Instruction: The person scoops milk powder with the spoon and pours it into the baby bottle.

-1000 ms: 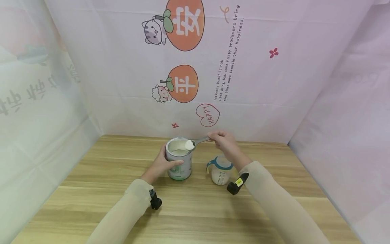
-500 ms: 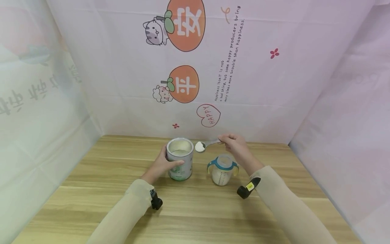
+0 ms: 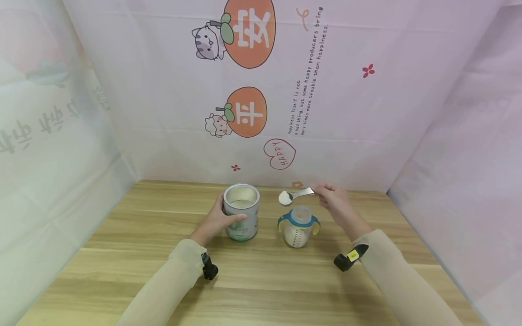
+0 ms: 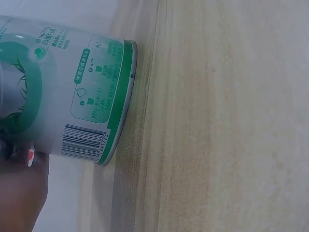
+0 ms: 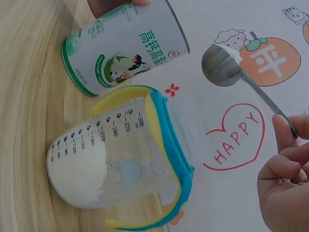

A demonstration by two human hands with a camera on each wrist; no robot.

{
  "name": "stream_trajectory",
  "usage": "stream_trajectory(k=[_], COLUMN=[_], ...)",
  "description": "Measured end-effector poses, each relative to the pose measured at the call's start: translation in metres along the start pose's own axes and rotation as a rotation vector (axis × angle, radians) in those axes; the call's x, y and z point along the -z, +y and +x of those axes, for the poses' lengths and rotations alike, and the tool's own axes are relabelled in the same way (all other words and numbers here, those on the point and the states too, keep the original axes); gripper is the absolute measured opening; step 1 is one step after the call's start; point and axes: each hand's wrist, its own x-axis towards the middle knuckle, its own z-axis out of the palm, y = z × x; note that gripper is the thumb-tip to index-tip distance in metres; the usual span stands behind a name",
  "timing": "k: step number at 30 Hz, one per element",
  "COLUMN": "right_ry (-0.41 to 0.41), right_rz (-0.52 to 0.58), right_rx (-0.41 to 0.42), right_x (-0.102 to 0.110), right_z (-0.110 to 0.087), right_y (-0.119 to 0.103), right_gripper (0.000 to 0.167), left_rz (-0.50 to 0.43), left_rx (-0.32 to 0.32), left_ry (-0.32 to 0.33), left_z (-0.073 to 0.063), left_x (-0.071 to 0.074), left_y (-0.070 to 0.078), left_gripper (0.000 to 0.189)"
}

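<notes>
My left hand (image 3: 218,220) grips the side of an open milk powder can (image 3: 241,222), its thumb across the front; pale powder shows inside. In the left wrist view the can (image 4: 72,92) shows green print and a barcode. A metal measuring spoon (image 3: 303,192) heaped with white powder (image 3: 284,198) is pinched by its handle in my right hand (image 3: 336,203). The spoon's bowl (image 5: 221,65) is in the air, above and slightly left of a baby bottle (image 3: 296,235). That clear bottle has a blue collar (image 5: 171,140), two yellow-and-blue handles, and white powder (image 5: 79,169) inside.
The can and bottle stand apart on a wooden table (image 3: 253,290). A printed cloth (image 3: 334,149) hangs right behind the table's back edge, with pale cloth walls at both sides. Each wrist wears a small black camera (image 3: 345,261).
My right hand has carried the loaded spoon rightward from over the can's rim to above the bottle, whose top is now uncovered to view. The left hand and the can stay in place.
</notes>
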Motion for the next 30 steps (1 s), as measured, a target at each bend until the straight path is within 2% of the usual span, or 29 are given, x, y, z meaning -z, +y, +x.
stream_trajectory(k=[5, 11, 15, 21, 26, 30], right_ry=[0.009, 0.019, 0.040, 0.058, 0.078, 0.100], right_rz=[0.013, -0.035, -0.085, -0.137, -0.194, -0.259], right_rx=[0.017, 0.025, 0.025, 0.046, 0.089, 0.111], right_x=[0.009, 0.020, 0.027, 0.036, 0.040, 0.042], right_z=[-0.003, -0.010, -0.014, -0.017, -0.019, -0.020], right_y=[0.004, 0.007, 0.007, 0.009, 0.013, 0.015], right_gripper=[0.012, 0.016, 0.022, 0.036, 0.031, 0.033], left_rz=[-0.006, 0.007, 0.012, 0.026, 0.033, 0.034], left_rx=[0.012, 0.012, -0.003, -0.013, -0.009, -0.010], left_ry=[-0.001, 0.017, 0.032, 0.052, 0.064, 0.065], left_z=[0.001, 0.016, 0.017, 0.017, 0.017, 0.016], left_x=[0.001, 0.004, 0.004, 0.003, 0.002, 0.002], left_y=[0.000, -0.023, -0.029, -0.031, -0.031, -0.030], left_gripper=[0.100, 0.102, 0.101, 0.100, 0.103, 0.103])
